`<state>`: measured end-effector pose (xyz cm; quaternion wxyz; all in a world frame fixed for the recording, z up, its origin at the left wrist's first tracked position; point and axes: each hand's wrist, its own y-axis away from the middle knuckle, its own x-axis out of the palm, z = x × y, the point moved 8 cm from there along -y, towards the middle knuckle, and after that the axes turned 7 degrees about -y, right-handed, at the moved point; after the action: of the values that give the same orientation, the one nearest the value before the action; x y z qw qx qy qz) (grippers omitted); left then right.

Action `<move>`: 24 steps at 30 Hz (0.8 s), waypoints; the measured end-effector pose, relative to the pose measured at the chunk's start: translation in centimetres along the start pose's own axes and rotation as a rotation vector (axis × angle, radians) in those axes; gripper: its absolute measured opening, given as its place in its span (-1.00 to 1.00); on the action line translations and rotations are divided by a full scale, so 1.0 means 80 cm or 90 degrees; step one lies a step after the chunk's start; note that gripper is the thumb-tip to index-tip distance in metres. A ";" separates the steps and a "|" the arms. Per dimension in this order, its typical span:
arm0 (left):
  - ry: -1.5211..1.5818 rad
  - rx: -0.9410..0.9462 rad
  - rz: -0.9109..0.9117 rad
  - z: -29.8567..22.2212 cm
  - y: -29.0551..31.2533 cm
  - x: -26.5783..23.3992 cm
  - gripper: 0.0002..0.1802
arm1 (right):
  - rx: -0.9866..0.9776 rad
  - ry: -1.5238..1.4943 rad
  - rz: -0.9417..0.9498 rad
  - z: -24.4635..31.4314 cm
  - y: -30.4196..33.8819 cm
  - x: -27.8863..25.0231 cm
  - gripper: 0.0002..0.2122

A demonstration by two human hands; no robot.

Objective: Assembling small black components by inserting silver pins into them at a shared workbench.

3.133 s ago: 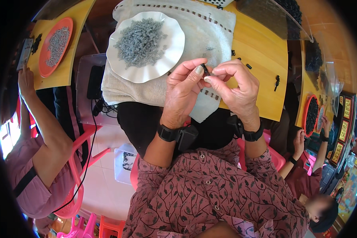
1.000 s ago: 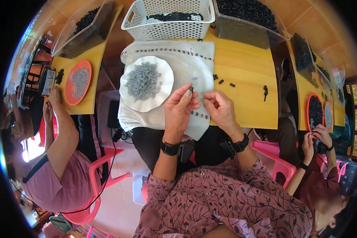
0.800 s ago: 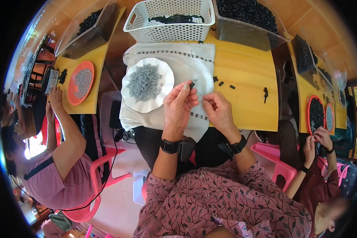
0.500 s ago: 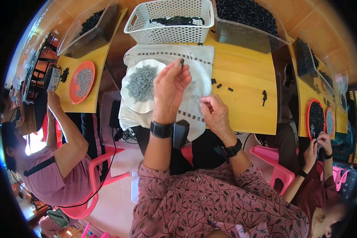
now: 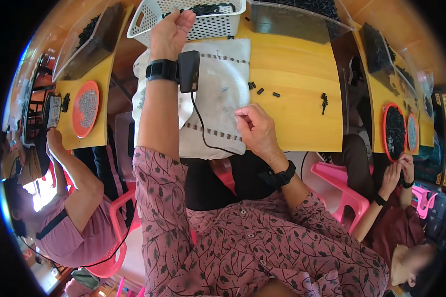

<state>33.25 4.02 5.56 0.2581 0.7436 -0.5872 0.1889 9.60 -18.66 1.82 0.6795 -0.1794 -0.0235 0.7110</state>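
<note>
My left hand (image 5: pixel 172 33) is reached out over the near rim of the white perforated basket (image 5: pixel 218 25). Its fingers look apart, and dark pieces in the basket show by the fingertips; whether one touches them is hard to see. Over the right part of the pale cloth (image 5: pixel 215 99), my right hand (image 5: pixel 257 129) is closed, thumb and finger pressed together; anything between them is too small to name. My left forearm covers most of a white scalloped plate (image 5: pixel 187 106); a few small grey translucent pieces (image 5: pixel 141 99) show beside the arm.
Several short black tubes (image 5: pixel 276 94) lie on the yellow table (image 5: pixel 302 123). A clear bin (image 5: pixel 287 24) of black pieces stands behind. Co-workers sit on both sides, with an orange plate (image 5: pixel 76 119) at left and a red-rimmed plate (image 5: pixel 385 143) at right. A black cable (image 5: pixel 199 121) hangs from my left wrist.
My left hand has moved from above the cloth, where it pinched a small black piece, forward to the basket. My right hand stays closed over the cloth. The view has shifted slightly.
</note>
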 end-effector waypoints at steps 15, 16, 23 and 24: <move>-0.052 -0.104 0.063 0.093 0.256 0.004 -0.72 | -0.004 0.004 -0.003 -0.001 0.002 -0.001 -0.88; -0.049 -0.106 0.063 0.102 0.271 -0.005 -0.72 | 0.004 0.001 -0.005 0.001 0.001 -0.001 -0.89; -0.040 -0.149 -0.019 0.152 0.327 -0.059 -0.71 | 0.076 -0.036 -0.075 0.001 -0.010 -0.032 -0.95; -0.036 -0.136 -0.007 0.151 0.329 -0.059 -0.71 | 0.003 0.086 -0.084 0.018 -0.020 -0.041 -0.95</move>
<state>6.30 -4.30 -2.50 0.3200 0.7200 -0.6070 0.1032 10.76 -21.41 4.36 0.7254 -0.2233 0.0123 0.6509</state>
